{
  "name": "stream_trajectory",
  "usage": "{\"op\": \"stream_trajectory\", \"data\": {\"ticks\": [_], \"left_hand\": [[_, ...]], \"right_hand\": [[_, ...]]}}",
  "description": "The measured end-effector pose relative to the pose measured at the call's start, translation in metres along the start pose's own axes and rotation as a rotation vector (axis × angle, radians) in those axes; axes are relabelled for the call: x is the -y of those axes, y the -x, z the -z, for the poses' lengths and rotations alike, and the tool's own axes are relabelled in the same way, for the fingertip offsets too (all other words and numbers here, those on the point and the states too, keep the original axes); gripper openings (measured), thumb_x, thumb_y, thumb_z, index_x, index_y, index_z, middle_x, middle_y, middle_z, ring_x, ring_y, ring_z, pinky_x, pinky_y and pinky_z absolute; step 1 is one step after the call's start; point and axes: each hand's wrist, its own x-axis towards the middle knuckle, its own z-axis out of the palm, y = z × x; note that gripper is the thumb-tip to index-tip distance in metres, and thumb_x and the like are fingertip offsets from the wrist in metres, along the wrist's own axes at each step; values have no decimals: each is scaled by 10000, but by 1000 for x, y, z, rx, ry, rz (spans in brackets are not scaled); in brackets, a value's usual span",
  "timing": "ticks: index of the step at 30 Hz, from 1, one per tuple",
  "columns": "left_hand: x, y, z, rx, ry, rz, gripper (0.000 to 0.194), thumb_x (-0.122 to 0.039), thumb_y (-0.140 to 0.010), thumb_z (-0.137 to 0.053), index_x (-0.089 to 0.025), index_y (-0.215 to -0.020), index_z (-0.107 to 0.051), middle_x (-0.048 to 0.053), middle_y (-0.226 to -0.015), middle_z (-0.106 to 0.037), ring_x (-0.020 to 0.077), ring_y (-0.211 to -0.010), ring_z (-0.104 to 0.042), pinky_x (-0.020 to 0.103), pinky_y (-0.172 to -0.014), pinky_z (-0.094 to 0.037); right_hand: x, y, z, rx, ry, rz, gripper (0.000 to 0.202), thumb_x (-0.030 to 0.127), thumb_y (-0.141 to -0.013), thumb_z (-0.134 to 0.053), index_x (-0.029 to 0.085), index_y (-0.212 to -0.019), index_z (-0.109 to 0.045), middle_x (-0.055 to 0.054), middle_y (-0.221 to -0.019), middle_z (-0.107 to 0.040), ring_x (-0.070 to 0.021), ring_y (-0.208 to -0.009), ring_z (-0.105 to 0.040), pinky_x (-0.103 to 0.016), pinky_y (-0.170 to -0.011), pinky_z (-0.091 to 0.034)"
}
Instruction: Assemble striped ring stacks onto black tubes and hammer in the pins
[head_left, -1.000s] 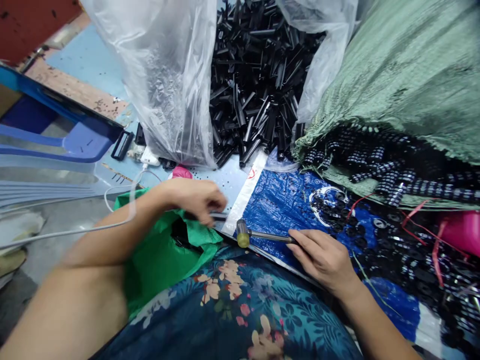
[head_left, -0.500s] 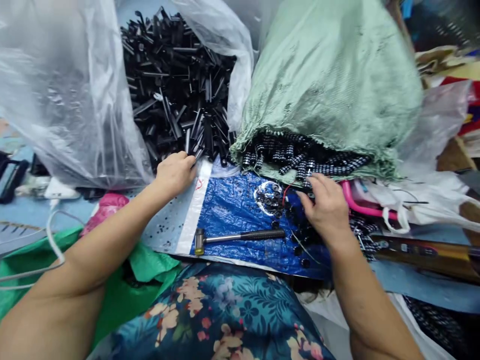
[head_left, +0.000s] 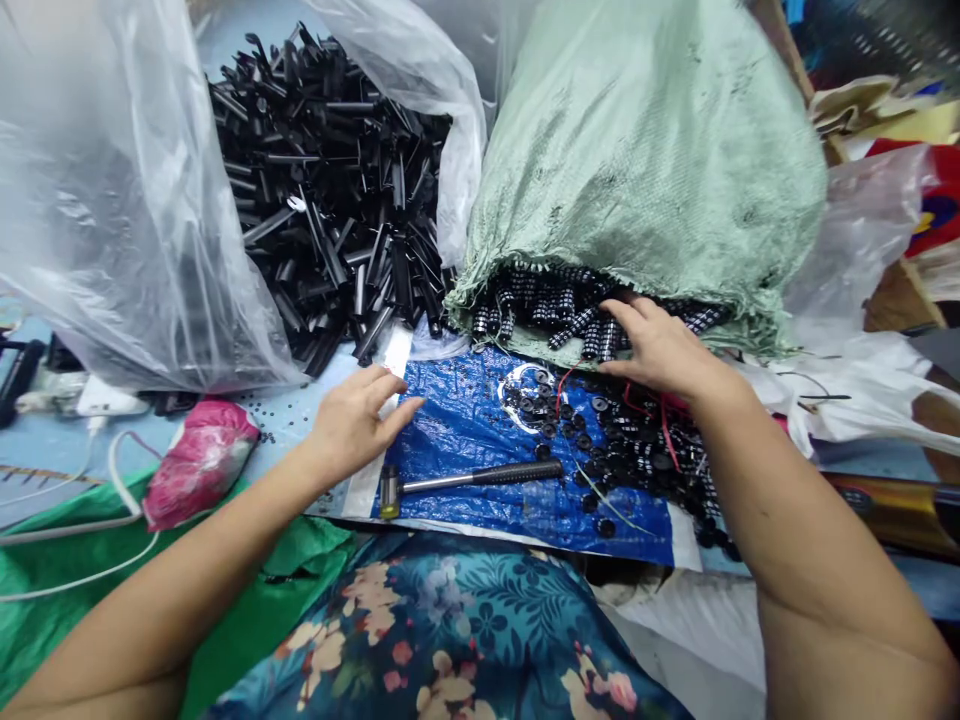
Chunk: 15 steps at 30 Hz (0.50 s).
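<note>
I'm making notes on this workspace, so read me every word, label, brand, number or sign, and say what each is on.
No text is readable.
Blue sheet: white curved marking, partly covered; no words legible.
Gold-brown object: small marking, too blurred to read.

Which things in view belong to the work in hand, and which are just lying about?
Likely in the work:
rolls, at the right hand
green sack holding them
black strips, beyond the left hand
hammer, on blue sheet
loose discs

Apparently lying about:
pink bundle
white adapter
cable
</note>
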Motion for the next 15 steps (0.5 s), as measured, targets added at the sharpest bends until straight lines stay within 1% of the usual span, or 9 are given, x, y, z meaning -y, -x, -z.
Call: {"op": "stream_trajectory", "data": {"ticks": [4,8,11,13,15], "left_hand": [[-21,-1,-13,38,126,-96,322,-437,-988,-542,-153,-893,-660,67,-840,-662,179,-783,-623,316,-740,-501],[-40,-3,-18,114,250,-116,291,-415,-988,-548,-160,-897,-655,54,-836,-650,164,-778,-612,310,-729,-503],[-48,-1,-18,169,340,-107,289,-414,-981,-555,-161,-885,-658,48,-819,-639,164,-767,-602,315,-710,-489],[-52,0,-17,185,419,-78,285,-417,-966,-576,-165,-862,-662,40,-800,-637,162,-754,-592,319,-702,-475],[-57,1,-17,179,536,12,272,-418,-945,-605,-171,-848,-665,35,-796,-645,156,-749,-590,316,-700,-466]], "right_hand": [[-2,-4,1,24,-50,-6,873,463,-757,-760,196,-1504,-396,-187,-1347,-567,-394,-1233,-559,-523,-1005,-485],[-1,-10,0,15,-18,-16,842,448,-732,-781,180,-1461,-454,-193,-1321,-582,-404,-1213,-567,-536,-988,-495],[-4,-10,2,27,-10,-22,856,430,-699,-824,169,-1439,-481,-198,-1320,-587,-415,-1217,-566,-557,-995,-496],[-3,-2,6,-19,-66,-9,877,436,-688,-847,183,-1444,-481,-189,-1354,-574,-409,-1252,-554,-560,-1035,-483],[8,16,11,-139,-168,27,901,475,-703,-848,199,-1467,-457,-176,-1414,-545,-394,-1313,-522,-551,-1105,-449]]}}
